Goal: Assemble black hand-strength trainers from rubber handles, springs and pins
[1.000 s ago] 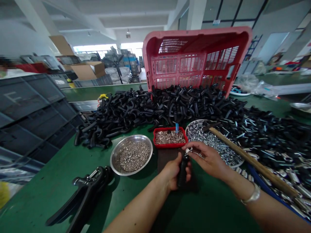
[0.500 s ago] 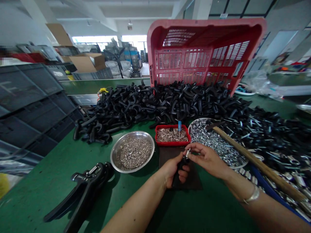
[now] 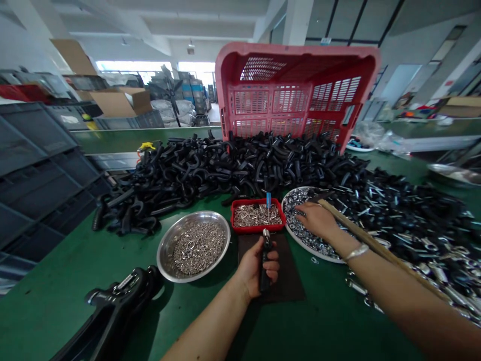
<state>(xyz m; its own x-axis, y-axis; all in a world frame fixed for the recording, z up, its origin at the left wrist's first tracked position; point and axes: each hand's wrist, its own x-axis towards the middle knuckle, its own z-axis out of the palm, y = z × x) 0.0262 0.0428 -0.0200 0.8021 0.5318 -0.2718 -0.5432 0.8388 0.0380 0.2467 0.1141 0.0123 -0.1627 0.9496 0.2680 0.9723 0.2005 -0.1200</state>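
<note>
My left hand point(image 3: 251, 265) is wrapped round a black plastic handle point(image 3: 265, 276), held upright over a dark mat point(image 3: 289, 281). A shiny coiled metal piece point(image 3: 266, 233) sits at the handle's top end. To the right, my right hand point(image 3: 319, 221) reaches into a round white tray point(image 3: 313, 253) of small silvery metal parts point(image 3: 295, 203). Its fingers are stretched out among the parts, and their tips are partly hidden. I cannot see anything held in it. A red bin point(image 3: 240, 229) of metal pins, with a blue-handled tool point(image 3: 268, 200) upright in it, stands behind the mat.
A steel bowl point(image 3: 163, 255) of small metal pieces stands left of the mat. Black clamp-like tools point(image 3: 108, 311) lie front left. Black parts point(image 3: 210, 165) are heaped before a tipped red crate point(image 3: 221, 100). A wooden-handled hammer point(image 3: 361, 233) lies across the tray's right side.
My right hand has left the top of the handle and moved right and away into the tray of metal parts. My left hand still grips the handle. The view has shifted slightly.
</note>
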